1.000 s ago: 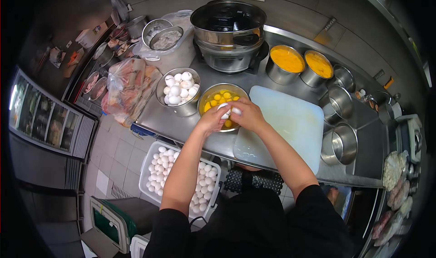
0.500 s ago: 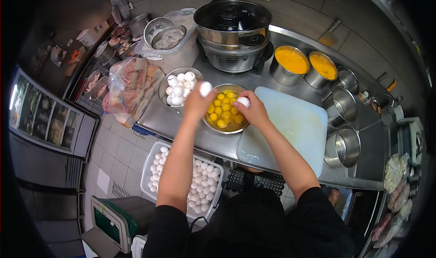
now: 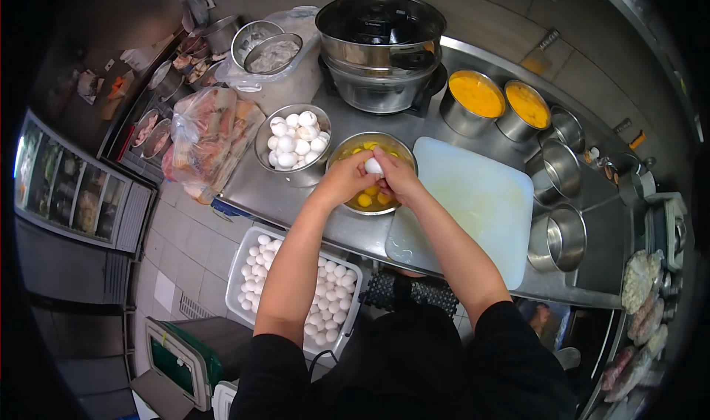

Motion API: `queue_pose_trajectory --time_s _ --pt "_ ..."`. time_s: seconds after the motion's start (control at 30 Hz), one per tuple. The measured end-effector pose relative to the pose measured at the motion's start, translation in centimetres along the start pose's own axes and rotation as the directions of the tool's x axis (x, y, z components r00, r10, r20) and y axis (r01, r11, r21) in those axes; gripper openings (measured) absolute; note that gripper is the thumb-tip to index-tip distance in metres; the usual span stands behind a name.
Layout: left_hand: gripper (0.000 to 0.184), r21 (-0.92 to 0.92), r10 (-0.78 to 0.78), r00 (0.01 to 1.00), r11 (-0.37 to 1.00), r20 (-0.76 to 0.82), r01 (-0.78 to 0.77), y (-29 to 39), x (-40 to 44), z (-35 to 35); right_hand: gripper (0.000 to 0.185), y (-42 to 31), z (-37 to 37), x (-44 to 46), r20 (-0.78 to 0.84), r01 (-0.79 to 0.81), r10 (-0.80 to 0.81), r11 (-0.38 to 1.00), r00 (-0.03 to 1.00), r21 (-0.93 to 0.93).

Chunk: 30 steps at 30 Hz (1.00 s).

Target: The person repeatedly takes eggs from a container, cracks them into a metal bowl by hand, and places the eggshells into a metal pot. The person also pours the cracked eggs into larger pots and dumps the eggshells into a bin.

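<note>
Over a steel bowl [image 3: 332, 153] of raw eggs with yellow yolks, my left hand [image 3: 345, 180] and my right hand [image 3: 399, 177] meet with fingers curled. Between them is a white egg [image 3: 373, 166], gripped from both sides; whether its shell is cracked cannot be made out. Several yolks [image 3: 367, 197] show below my fingers, and my hands hide the bowl's middle. Left of it stands another steel bowl holding white eggshells [image 3: 299, 137], some visibly broken. A pale cutting board [image 3: 473, 205] lies to the right of my right hand.
A plastic bin [image 3: 238, 272] full of white eggs stands low in front of the counter. Two steel pots of yellow liquid [image 3: 475, 94] are at the back, near a large steamer pot [image 3: 381, 57]. Bagged meat [image 3: 211, 135] lies left; steel containers [image 3: 557, 236] stand right.
My left hand has come from beside the shell bowl, where it had a white egg or shell, to the egg in my right hand. My right hand has shifted slightly left.
</note>
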<state>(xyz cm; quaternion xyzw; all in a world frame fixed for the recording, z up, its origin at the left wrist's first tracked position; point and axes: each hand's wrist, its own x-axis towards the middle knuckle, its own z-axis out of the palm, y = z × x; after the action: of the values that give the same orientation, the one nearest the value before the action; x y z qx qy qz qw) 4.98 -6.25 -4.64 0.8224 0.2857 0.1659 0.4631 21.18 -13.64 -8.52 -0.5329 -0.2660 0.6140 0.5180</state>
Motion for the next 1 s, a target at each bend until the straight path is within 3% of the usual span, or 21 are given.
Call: queue_pose_trajectory --time_s 0.07,0.1,0.17,0.2,0.27,0.37,0.4,0.5,0.57,0.63,0.7,0.77,0.83,0.9,0.97,1.0 --pt "0.049 0.019 -0.004 0.999 1.000 -0.033 0.005 0.0 -0.1 0.4 0.051 -0.4 0.4 -0.2 -0.140 0.106 -0.167 0.925 0.976 -0.365" --pt "0.048 0.044 -0.008 0.997 0.999 -0.072 0.011 0.3 -0.2 0.5 0.051 -0.2 0.2 -0.1 -0.142 0.104 -0.165 0.926 0.976 -0.364" --pt "0.048 0.030 0.007 0.996 1.000 -0.084 -0.004 0.7 -0.5 0.5 0.051 0.1 -0.2 0.3 -0.034 0.330 -0.526 0.583 0.850 -0.743" --pt "0.049 0.016 0.021 0.995 1.000 -0.096 -0.019 0.9 -0.6 0.6 0.051 -0.3 -0.4 0.2 -0.037 0.328 -0.524 0.584 0.851 -0.743" --pt "0.049 0.021 0.064 0.992 0.998 -0.108 -0.063 0.1 -0.4 0.5 0.050 -1.3 -0.9 0.0 0.106 0.329 -0.526 0.352 0.844 -0.877" --pt "0.052 0.068 0.179 0.972 0.983 -0.151 -0.170 -0.2 -0.2 0.1 0.048 -3.7 0.4 -1.8 0.121 0.288 -0.517 0.255 0.847 -0.923" --pt "0.054 0.113 0.250 0.951 0.966 -0.180 -0.232 0.2 -0.2 -0.3 0.048 -4.3 0.7 -1.8 0.124 0.289 -0.515 0.254 0.848 -0.923" --pt "0.056 0.101 0.222 0.934 0.974 -0.279 -0.202 1.5 -0.3 -2.3 0.046 -6.2 2.8 -0.8 0.165 0.358 -0.589 0.228 0.791 -0.905" --pt "0.058 0.159 0.307 0.879 0.951 -0.365 -0.266 1.3 0.1 -4.9 0.053 -7.8 5.3 1.2 0.197 0.558 -0.714 0.313 0.672 -0.769" --pt "0.061 0.192 0.151 0.907 0.978 -0.392 -0.080 2.2 -0.7 -8.5 0.072 -8.9 7.4 5.0 0.265 0.643 -0.732 0.295 0.628 -0.707" --pt "0.061 0.274 0.114 0.889 0.962 -0.443 0.014 0.1 -2.1 -12.4 0.080 -9.6 9.9 7.2 0.229 0.545 -0.679 0.294 0.697 -0.785" --pt "0.059 0.276 0.102 0.834 0.959 -0.542 0.063 -1.1 -6.1 -15.4 0.079 -8.8 12.4 6.5 0.245 0.538 -0.769 0.149 0.590 -0.830" --pt "0.057 0.286 0.114 0.763 0.953 -0.637 0.097 -4.4 -10.7 -17.8 0.069 -6.6 15.3 2.3 0.259 0.649 -0.673 0.426 0.693 -0.630" --pt "0.045 0.132 0.071 0.626 0.990 -0.777 0.052 -11.1 -17.0 -18.7 0.056 0.9 17.2 -0.6 0.407 0.712 -0.586 0.542 0.701 -0.446" --pt "0.030 -0.010 -0.242 0.566 0.924 -0.788 0.381 -19.7 -23.9 -17.5 0.052 9.4 18.9 -2.1 0.549 0.595 -0.301 0.632 0.779 -0.497" --pt "0.027 -0.027 -0.310 0.552 0.887 -0.774 0.460 -23.9 -26.5 -15.2 0.049 14.6 19.6 -1.6 0.560 0.540 -0.182 0.606 0.809 -0.583"
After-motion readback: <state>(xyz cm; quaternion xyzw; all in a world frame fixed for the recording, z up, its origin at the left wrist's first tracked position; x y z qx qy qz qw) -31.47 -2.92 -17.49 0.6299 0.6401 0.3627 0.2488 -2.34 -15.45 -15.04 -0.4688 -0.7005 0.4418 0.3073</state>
